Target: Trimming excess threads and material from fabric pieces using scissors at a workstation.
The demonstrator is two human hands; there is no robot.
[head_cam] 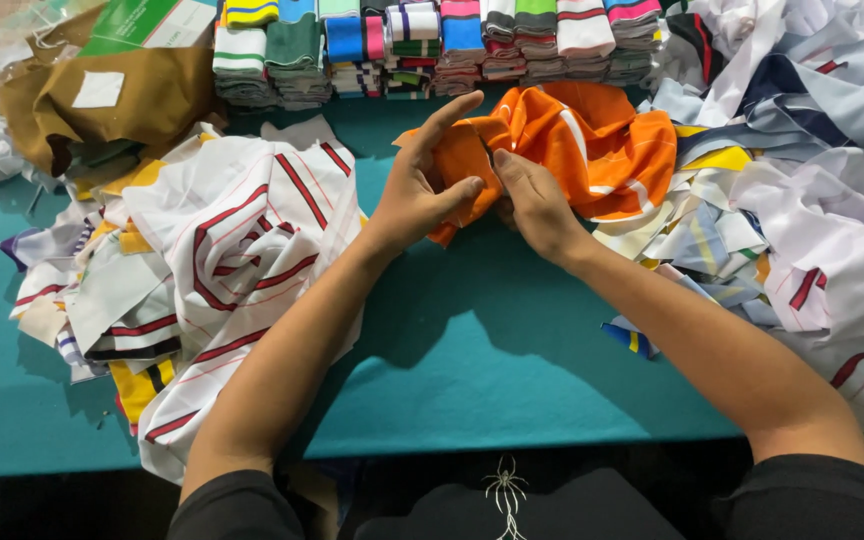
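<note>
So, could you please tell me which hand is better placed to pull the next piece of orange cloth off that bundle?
Probably the right hand: it lies against the orange cloth bundle, with most of the bundle on its side. The left hand pinches only the near left edge, so it seems better suited to steadying.

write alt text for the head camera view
Both hands, left hand and right hand, grip a bunched orange cloth over a teal table. White red-striped fabric pieces lie to the left, with stacked striped bands behind.
</note>
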